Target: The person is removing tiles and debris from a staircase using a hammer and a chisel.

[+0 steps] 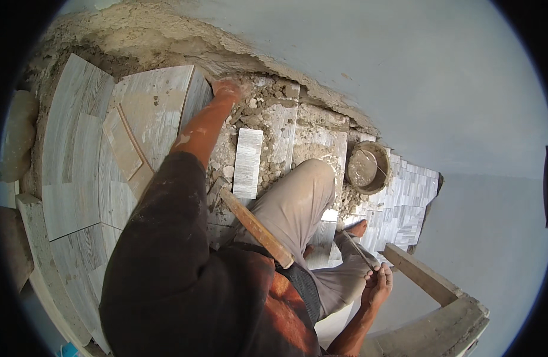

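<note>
My left hand (pixel 228 88) reaches to the far end of an upright wood-grain tile (pixel 195 100), close to the rough wall edge. Its fingers are partly hidden and blurred there against the rubble. At the lower right, beside my knee, my right hand (pixel 378 287) is closed around one end of a thin, straight, rod-like tool (pixel 358 249), which points toward my bare foot. A narrow cut strip of grey wood-grain tile (pixel 248 163) lies on the rubble in front of me. Next to my left arm rests a hammer with a wooden handle (pixel 259 229).
A round bucket (pixel 367 168) of greyish mix stands by the wall. Broken mortar (pixel 268 110) covers the step. Tiled steps (pixel 77 149) rise at left, with a loose tile piece (pixel 122 143) on them. A wooden beam (pixel 420 273) and concrete ledge (pixel 440 330) lie at lower right.
</note>
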The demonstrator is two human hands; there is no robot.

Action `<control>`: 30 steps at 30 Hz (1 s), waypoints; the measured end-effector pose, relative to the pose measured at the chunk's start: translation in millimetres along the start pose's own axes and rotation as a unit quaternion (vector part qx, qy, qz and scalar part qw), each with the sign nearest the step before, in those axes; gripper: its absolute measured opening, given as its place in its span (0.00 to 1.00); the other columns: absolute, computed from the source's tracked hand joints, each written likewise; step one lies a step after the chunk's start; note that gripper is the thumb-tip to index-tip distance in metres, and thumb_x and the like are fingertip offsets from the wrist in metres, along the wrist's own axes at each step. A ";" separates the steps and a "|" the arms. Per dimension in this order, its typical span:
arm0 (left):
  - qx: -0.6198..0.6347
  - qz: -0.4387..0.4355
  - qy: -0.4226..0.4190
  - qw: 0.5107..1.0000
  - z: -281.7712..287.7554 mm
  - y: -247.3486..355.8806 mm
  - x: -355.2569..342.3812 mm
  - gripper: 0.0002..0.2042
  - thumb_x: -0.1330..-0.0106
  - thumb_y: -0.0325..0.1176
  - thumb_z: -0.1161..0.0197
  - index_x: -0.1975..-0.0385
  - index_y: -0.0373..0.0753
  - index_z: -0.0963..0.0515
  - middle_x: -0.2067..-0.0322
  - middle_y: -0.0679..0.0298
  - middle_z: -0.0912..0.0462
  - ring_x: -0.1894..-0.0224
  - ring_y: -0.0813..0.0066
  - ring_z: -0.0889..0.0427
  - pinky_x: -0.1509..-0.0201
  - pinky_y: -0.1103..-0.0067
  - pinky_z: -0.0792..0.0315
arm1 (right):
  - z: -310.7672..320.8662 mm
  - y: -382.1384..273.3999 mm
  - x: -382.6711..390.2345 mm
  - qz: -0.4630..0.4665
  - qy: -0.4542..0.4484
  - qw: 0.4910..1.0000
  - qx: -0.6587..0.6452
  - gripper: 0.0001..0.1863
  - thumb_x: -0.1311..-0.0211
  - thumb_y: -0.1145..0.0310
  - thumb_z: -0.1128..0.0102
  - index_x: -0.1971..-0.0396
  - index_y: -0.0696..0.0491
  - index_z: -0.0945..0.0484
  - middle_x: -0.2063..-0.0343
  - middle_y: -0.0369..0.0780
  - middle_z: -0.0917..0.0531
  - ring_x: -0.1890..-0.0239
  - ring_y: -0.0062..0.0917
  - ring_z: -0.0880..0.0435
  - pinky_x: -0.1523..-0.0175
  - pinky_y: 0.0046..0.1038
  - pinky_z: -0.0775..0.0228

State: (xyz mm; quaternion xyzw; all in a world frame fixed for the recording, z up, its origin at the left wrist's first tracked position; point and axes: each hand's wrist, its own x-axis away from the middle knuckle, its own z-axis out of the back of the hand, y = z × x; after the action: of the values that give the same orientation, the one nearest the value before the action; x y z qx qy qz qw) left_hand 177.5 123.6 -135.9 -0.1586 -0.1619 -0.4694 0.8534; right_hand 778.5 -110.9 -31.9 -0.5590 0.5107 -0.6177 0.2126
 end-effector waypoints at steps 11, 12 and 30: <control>-0.103 -0.046 0.019 0.993 -15.3 -6.6 -20.2 0.32 0.34 0.61 0.67 0.39 0.45 0.36 0.37 0.62 0.39 0.34 0.63 0.42 0.32 0.55 0.59 | -5.8 -4.1 -3.0 0.022 -0.006 1.000 0.001 0.10 0.37 0.75 0.49 0.58 0.61 0.28 0.71 0.43 0.20 0.75 0.25 0.19 0.73 0.21 0.21; -0.028 -0.019 0.009 0.999 -1.8 -1.0 -10.9 0.32 0.35 0.60 0.65 0.40 0.44 0.35 0.38 0.59 0.37 0.36 0.62 0.39 0.34 0.61 0.51 | -5.6 -4.7 -3.9 0.024 -0.004 1.000 0.001 0.10 0.37 0.75 0.49 0.58 0.61 0.28 0.71 0.43 0.20 0.75 0.25 0.19 0.73 0.21 0.21; 0.142 -0.044 0.089 0.985 -15.5 -2.8 4.5 0.20 0.43 0.41 0.46 0.59 0.32 0.23 0.56 0.44 0.23 0.51 0.52 0.23 0.49 0.66 0.30 | -17.9 -2.4 -13.4 0.032 -0.021 0.999 -0.014 0.09 0.37 0.75 0.48 0.59 0.60 0.28 0.71 0.42 0.20 0.76 0.25 0.19 0.73 0.22 0.21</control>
State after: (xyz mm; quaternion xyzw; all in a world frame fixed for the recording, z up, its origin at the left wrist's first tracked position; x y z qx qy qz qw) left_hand 179.4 112.3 -147.6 0.0138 -0.1576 -0.4904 0.8570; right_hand 766.7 -91.7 -33.5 -0.5585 0.5319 -0.5915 0.2351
